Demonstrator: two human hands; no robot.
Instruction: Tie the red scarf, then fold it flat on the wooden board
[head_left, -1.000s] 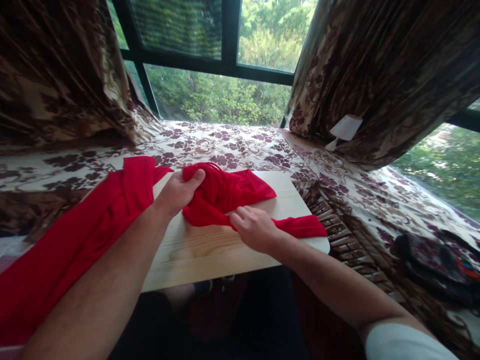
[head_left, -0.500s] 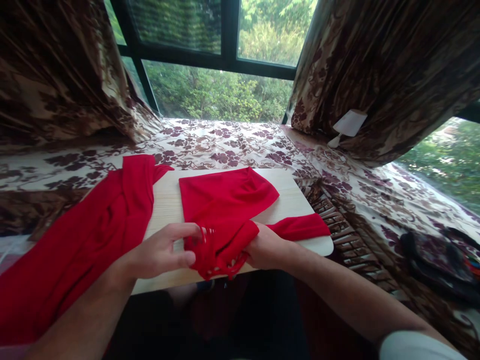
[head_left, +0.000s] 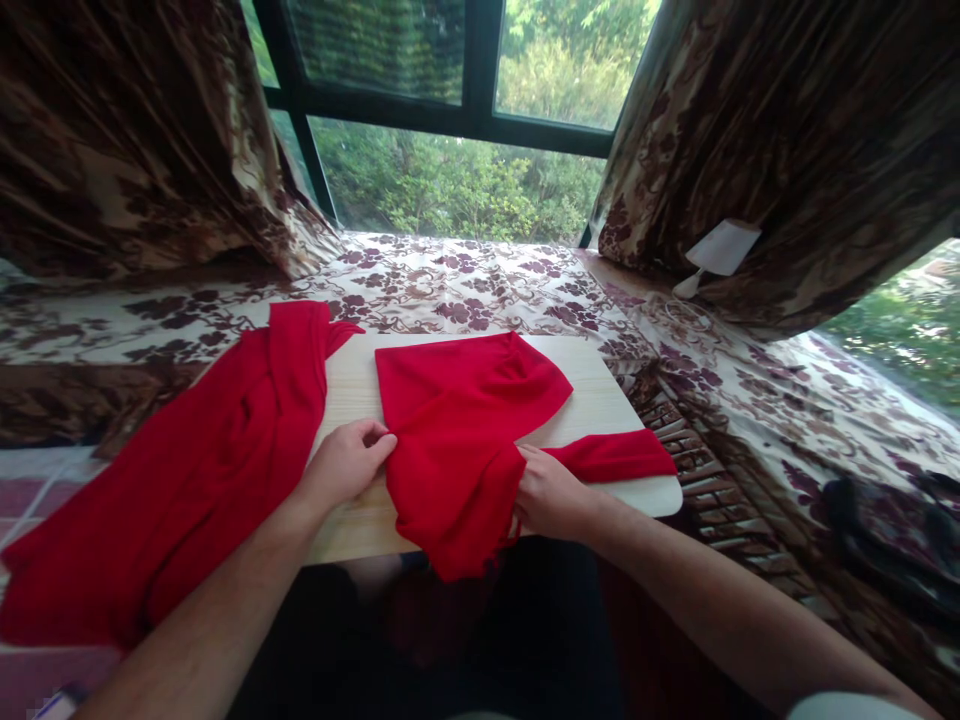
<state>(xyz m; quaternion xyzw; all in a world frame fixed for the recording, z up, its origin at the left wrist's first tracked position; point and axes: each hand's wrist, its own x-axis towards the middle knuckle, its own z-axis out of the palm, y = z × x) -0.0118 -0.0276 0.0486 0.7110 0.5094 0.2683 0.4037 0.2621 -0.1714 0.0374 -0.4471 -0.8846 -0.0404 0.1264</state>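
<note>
A red cloth (head_left: 457,420) lies folded over the middle of a small light wooden table (head_left: 592,400), its near end hanging off the front edge. My left hand (head_left: 346,462) pinches the cloth's left edge with closed fingers. My right hand (head_left: 551,492) grips the right side of the cloth near the front edge, where a red strip runs off to the right. More red cloth (head_left: 187,470) drapes off the table's left side, down to the lower left.
A floral brown-and-cream cover (head_left: 465,290) spreads behind and right of the table. Patterned curtains (head_left: 787,140) hang on both sides of a dark-framed window (head_left: 457,100). A dark bag (head_left: 892,520) lies at the right. A white tag (head_left: 716,255) hangs on the right curtain.
The bunched cloth was pulled toward me and spread flat on the table. Both hands moved from the table's middle to its front edge, and now hold the cloth's sides.
</note>
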